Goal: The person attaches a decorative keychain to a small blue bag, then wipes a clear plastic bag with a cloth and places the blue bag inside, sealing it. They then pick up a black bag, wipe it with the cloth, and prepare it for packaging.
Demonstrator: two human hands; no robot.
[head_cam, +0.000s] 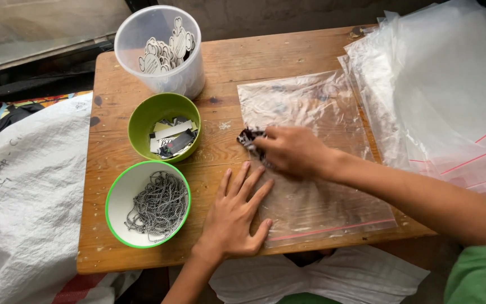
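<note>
The left hand (233, 217) lies flat on the near edge of a clear plastic bag (316, 157), fingers spread and pointing away from the person, pinning it to the wooden table (220, 53). To do this step well, I think that palm should hold the bag firm, so the film does not slide or wrinkle while the other hand works.

The right hand (293, 151) reaches in from the right and pinches a small dark patterned piece (248, 138) between fingertips and thumb, at the left edge of the bag, near its middle. I cannot tell if the piece is inside the film or on top.

The bag lies flat. Its long axis runs from the person toward the far side of the table, slightly tilted, and the red zip strip is at the near end.

Left of the hands stands a bowl of metal chain (147, 204), behind it a green bowl of small cards (164, 126), and farthest a clear tub of white cut-out shapes (161, 48). On the right lies a pile of bags (445, 95).
</note>
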